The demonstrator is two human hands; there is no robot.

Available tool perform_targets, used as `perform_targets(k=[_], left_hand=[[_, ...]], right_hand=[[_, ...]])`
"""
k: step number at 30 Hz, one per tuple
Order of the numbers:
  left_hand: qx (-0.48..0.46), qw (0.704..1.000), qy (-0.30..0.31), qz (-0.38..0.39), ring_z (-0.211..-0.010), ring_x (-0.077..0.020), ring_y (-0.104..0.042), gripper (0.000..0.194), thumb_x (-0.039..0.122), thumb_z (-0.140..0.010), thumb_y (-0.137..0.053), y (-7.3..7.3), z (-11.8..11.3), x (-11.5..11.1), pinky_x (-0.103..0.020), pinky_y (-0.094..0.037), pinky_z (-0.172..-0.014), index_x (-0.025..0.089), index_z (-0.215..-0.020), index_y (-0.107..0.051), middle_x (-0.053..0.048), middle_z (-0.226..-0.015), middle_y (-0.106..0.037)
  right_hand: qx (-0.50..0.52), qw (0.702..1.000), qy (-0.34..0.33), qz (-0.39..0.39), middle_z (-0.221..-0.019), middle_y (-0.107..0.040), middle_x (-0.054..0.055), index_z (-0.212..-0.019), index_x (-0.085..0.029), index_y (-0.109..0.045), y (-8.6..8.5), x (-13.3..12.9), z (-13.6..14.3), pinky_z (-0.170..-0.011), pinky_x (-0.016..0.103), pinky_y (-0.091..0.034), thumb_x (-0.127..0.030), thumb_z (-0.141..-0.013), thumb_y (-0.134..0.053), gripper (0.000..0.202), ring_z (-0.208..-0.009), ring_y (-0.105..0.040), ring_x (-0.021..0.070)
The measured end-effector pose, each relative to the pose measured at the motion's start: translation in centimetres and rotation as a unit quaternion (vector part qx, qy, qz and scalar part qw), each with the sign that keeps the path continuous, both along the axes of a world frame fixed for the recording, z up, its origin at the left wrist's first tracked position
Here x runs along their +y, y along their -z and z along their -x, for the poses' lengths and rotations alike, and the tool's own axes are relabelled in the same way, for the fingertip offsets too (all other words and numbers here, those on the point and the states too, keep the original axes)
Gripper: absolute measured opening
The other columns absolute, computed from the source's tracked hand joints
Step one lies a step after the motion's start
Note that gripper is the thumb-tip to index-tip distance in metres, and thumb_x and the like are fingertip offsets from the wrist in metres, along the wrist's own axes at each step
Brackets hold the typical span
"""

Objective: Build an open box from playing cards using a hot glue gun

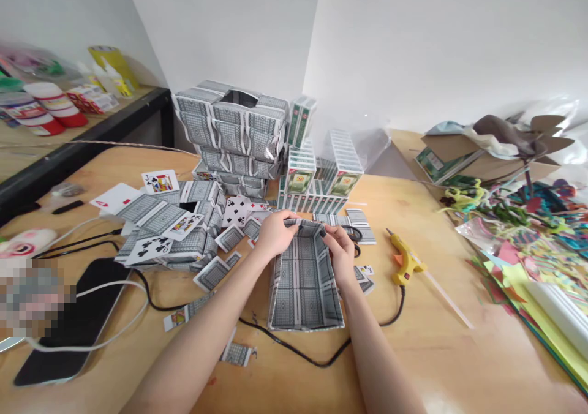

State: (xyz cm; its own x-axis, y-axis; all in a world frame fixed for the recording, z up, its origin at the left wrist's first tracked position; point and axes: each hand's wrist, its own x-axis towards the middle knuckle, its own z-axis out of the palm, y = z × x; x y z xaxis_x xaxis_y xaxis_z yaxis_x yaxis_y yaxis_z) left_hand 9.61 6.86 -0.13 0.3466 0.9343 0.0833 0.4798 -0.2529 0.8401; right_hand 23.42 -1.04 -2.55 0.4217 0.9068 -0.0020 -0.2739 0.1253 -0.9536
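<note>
An open, long box made of grey-backed playing cards (303, 282) lies on the table in front of me. At its far end, my left hand (277, 233) has its fingers closed on the left part of the rim. My right hand (339, 250) pinches the far right corner of the same rim; its fingertips are partly hidden behind the wall. Just past my right hand show the black handles of scissors (356, 233), by some flat cards (365, 227). Loose cards (212, 273) lie left of my left hand.
A stack of card-built boxes (236, 129) and packed card decks (316, 175) stand behind. Right are a yellow glue gun (407, 261) and a heap of coloured scraps (537, 218). A black phone (78, 322) and cables lie left. A black cord (294, 350) runs in front of the box.
</note>
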Motion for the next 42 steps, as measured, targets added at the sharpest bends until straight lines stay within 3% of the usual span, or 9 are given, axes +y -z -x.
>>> perform_targets(k=[14,22,32,42], left_hand=[[-0.024,0.999,0.029,0.01,-0.085,-0.0182,-0.061,0.014,0.017,-0.071,-0.056,0.2,0.5,0.4,-0.03,-0.045,-0.081,0.02,-0.081,-0.066,-0.002,-0.089,-0.069],[-0.035,0.998,0.037,0.023,-0.087,-0.0181,-0.062,0.015,0.015,-0.072,-0.055,-0.2,0.6,0.3,-0.031,-0.045,-0.082,0.019,-0.081,-0.067,-0.003,-0.091,-0.069],[-0.035,0.999,0.033,0.021,-0.087,-0.0189,-0.062,0.016,0.015,-0.072,-0.056,-0.2,0.6,0.3,-0.032,-0.045,-0.082,0.02,-0.081,-0.067,-0.004,-0.091,-0.069],[-0.042,0.998,0.053,0.016,-0.088,-0.0178,-0.063,0.022,0.012,-0.072,-0.054,-0.8,1.1,0.2,-0.033,-0.046,-0.086,0.022,-0.083,-0.07,-0.002,-0.091,-0.07]], right_hand=[[-0.043,0.999,0.002,-0.003,-0.094,-0.067,0.003,-0.085,-0.022,-0.053,0.1,-0.1,0.5,-0.076,0.032,-0.045,-0.034,-0.072,-0.062,0.019,-0.086,-0.062,0.019],[-0.036,0.999,0.002,-0.004,-0.101,-0.067,0.004,-0.102,-0.024,-0.051,0.0,-0.2,0.5,-0.082,0.036,-0.045,-0.034,-0.072,-0.061,0.033,-0.093,-0.061,0.0203],[-0.109,0.993,0.034,0.021,-0.1,-0.067,0.004,-0.09,-0.021,-0.066,-1.0,-0.3,0.6,-0.09,0.036,-0.041,-0.033,-0.071,-0.06,0.024,-0.103,-0.055,0.0222],[-0.006,1.0,0.016,0.002,-0.113,-0.062,0.005,-0.108,-0.023,-0.059,0.0,-0.4,0.5,-0.095,0.038,-0.037,-0.034,-0.073,-0.059,0.037,-0.108,-0.054,0.0214]])
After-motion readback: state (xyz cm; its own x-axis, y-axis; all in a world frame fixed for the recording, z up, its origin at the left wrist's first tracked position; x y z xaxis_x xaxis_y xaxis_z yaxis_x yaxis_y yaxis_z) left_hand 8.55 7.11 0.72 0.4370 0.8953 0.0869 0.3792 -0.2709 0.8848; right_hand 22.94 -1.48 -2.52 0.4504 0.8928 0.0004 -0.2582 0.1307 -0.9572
